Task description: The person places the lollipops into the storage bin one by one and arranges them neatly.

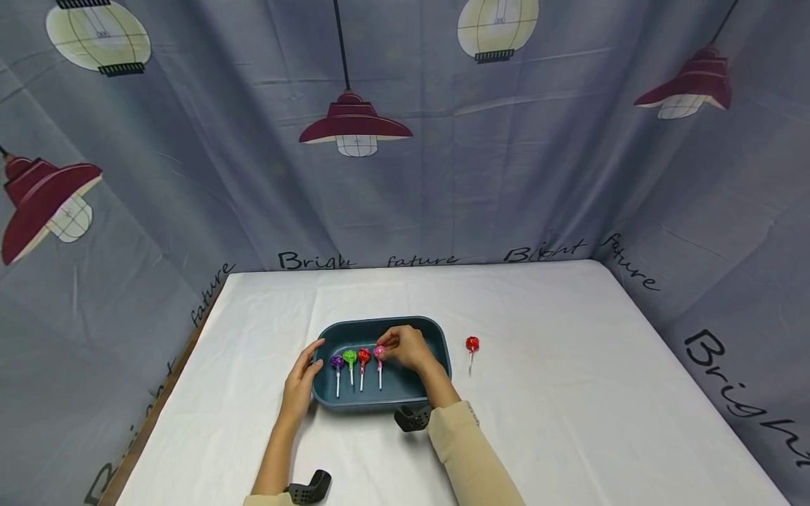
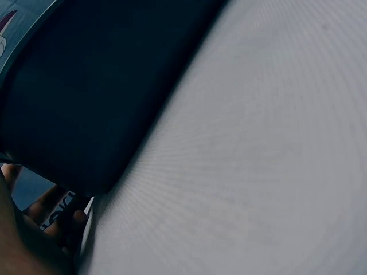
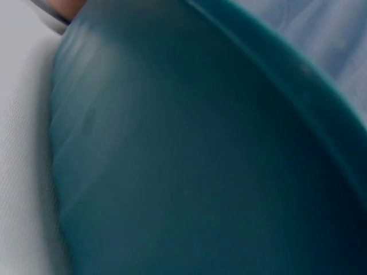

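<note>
A dark teal tray (image 1: pixel 392 400) with rounded corners sits on the table. In it a purple lollipop (image 1: pixel 337 363), a green lollipop (image 1: pixel 350 358), a red lollipop (image 1: pixel 363 356) and a pink lollipop (image 1: pixel 380 353) lie in a row, sticks toward the person. My right hand (image 1: pixel 408 349) reaches over the tray and pinches the pink lollipop by its head. Against the tray's left end rests my left hand (image 1: pixel 302 383), its fingers along the rim. The left wrist view shows the tray's dark outer wall (image 2: pixel 97 86) beside those fingers (image 2: pixel 43 209); teal tray wall (image 3: pixel 172 143) fills the right wrist view.
Another red lollipop (image 1: pixel 472 344) lies on the white tablecloth (image 1: pixel 569 365), right of the tray. Behind the table hangs a grey-blue curtain (image 1: pixel 418 204) printed with lamps and lettering. Black wrist devices (image 1: pixel 413 419) sit by both forearms.
</note>
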The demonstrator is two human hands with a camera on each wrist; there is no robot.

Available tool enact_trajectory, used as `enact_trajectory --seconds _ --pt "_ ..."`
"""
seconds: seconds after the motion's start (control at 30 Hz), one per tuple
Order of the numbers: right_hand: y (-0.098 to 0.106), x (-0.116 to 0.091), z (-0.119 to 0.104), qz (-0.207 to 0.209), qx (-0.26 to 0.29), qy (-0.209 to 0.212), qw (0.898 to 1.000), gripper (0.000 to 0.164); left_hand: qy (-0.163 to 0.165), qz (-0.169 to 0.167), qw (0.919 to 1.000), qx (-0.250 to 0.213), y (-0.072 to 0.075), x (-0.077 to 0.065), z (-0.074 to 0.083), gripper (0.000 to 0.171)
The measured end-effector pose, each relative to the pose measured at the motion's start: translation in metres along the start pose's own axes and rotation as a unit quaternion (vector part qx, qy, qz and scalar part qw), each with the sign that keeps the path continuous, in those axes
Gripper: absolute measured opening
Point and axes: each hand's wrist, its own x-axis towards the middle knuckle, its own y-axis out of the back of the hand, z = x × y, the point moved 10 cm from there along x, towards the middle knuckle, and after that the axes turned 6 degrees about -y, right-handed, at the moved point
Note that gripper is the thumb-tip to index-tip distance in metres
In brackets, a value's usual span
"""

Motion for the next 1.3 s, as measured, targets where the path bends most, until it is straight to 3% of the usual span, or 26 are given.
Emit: enact_trajectory --seconds 0.2,0.53,1.3 --pt "-0.001 -0.001 -0.001 0.000 0.002 0.003 1.000 0.016 -0.007 0.004 0.9999 0.010 0.003 0.004 -0.016 0.036" --pt "-0.003 0.000 0.001 -0.001 -0.008 -0.009 1.000 0.016 -0.008 -0.004 0.9999 0.008 0.000 -0.003 0.017 0.038" --pt "-0.003 0.002 0.001 0.000 -0.032 -0.014 0.999 0.017 -0.006 -0.005 1.0000 0.001 0.000 -0.003 0.018 0.038"
